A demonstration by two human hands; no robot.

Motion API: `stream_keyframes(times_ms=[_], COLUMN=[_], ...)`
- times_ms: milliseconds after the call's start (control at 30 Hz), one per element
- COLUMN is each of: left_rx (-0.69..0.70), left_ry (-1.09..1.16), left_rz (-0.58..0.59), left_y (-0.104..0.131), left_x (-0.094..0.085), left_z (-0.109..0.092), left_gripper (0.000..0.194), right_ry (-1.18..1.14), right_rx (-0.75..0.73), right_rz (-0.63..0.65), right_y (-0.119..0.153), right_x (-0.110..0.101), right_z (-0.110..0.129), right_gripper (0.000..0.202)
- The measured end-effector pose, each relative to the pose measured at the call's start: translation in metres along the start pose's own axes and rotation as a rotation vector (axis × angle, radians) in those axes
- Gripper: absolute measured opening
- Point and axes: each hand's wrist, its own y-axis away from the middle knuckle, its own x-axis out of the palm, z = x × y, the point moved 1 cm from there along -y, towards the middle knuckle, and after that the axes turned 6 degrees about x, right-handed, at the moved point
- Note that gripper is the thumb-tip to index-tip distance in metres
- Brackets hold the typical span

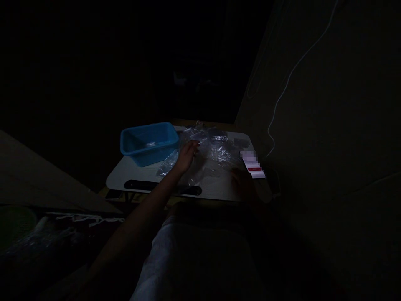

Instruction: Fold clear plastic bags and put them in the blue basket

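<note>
My left hand (187, 155) is over clear crinkled plastic (221, 152) on a small white table (125, 173). Its fingers are partly bent toward the plastic, and whether they grip it cannot be made out. In deep shadow near the table's front right, my right hand (242, 182) is dark and blurred, so its fingers are hidden. A blue plastic basin (150, 154) stands at the table's left, beside the plastic. Close to my right hand lies a lit phone (252, 164) at the right edge.
A white cable (290, 79) hangs along the wall on the right. A dark slot (163, 187) runs along the table's front edge. At the lower left, a greenish round object (17, 225) and crumpled plastic (46, 240) show dimly.
</note>
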Motion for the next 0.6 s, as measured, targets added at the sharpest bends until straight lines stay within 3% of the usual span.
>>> stream_keyframes(times_ms=[67,133,233,300,400,500,600], left_rx=[0.078,0.044,-0.035,-0.042,-0.027,0.009,0.021], left_ry=[-0.445,-0.804,-1.018,-1.039,-0.985,-0.914,-0.823], left_rz=[0.118,0.31,0.562,0.621,0.653,0.633,0.439], left_y=[0.019,0.039,0.057,0.059,0.049,0.03,0.004], left_x=[-0.02,-0.034,-0.041,-0.04,-0.037,-0.042,-0.051], left_z=[-0.009,-0.009,0.003,0.014,0.025,0.021,0.004], left_gripper=[0.036,0.043,0.042,0.03,0.023,0.019,0.022], right_ry=[-0.003,-0.013,-0.03,-0.035,-0.038,-0.049,-0.065], right_rx=[-0.006,-0.024,-0.041,-0.041,-0.025,-0.026,-0.027], right_rz=[0.0,-0.008,-0.036,-0.041,-0.042,-0.051,-0.074], right_y=[-0.001,-0.001,-0.002,-0.002,-0.001,-0.002,-0.003], right_x=[-0.001,-0.001,0.0,0.0,0.0,-0.001,-0.003], right_z=[0.0,0.0,0.0,0.0,0.001,0.003,0.005], right_gripper=[0.034,0.034,0.032,0.032,0.032,0.031,0.03])
